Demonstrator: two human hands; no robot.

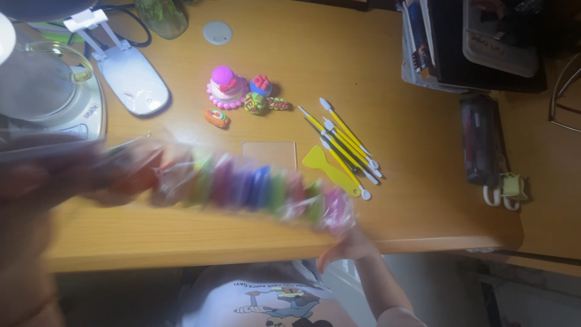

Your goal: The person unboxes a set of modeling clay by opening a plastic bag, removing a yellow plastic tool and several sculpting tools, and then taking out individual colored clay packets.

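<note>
A long clear plastic pack of coloured modelling clay (254, 188) stretches across the near part of the wooden desk (393, 224), blurred by motion. My left hand (36, 206) is a large blur at the left and grips the pack's left end. My right hand (350, 245) comes up from under the desk's front edge and holds the pack's right end. Behind the pack lie a tan rectangular board (269, 152), a yellow scraper (327, 166) and several yellow sculpting tools (345, 142).
Small clay figures stand mid-desk: a pink tiered one (225, 85), a green ball (256, 103) and an orange piece (216, 118). A white lamp base (130, 75) and a glass bowl (42, 85) are at the left, a dark pencil case (481, 139) and books (436, 42) at the right.
</note>
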